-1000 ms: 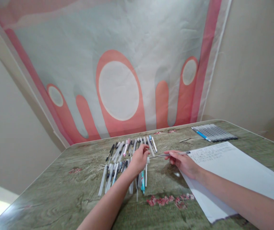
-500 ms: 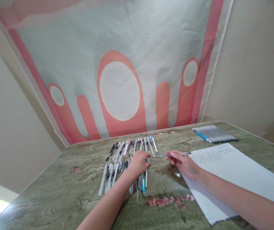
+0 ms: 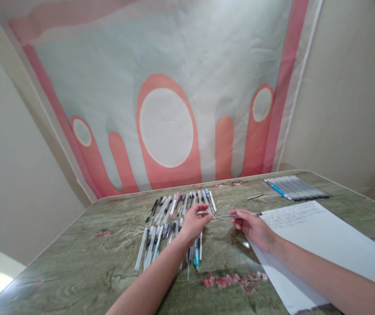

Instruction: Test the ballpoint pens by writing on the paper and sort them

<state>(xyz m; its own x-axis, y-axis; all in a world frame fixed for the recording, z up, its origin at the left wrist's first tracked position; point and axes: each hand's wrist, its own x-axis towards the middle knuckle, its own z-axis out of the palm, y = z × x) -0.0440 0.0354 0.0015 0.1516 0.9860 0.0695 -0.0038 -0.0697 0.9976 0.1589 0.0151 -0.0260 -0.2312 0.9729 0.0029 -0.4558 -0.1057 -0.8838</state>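
Observation:
My right hand [image 3: 251, 226] pinches a thin grey pen [image 3: 236, 215] that lies level above the table, its tip pointing left. My left hand [image 3: 194, 222] is raised just above a spread of several pens [image 3: 170, 216], fingers pinched on a small clear pen cap [image 3: 203, 212] right at the pen's tip. The two hands almost meet over the green wood-grain table [image 3: 108, 258].
A white sheet with handwriting [image 3: 318, 236] lies under my right forearm. A neat row of several grey pens with one blue pen [image 3: 294, 188] sits at the far right. A teal pen [image 3: 195, 258] lies near my left wrist. A pink and grey backdrop hangs behind the table.
My left hand dipped to the pen pile, then lifted with a small cap pinched in its fingers and moved toward the pen's tip. My right hand held the pen almost still.

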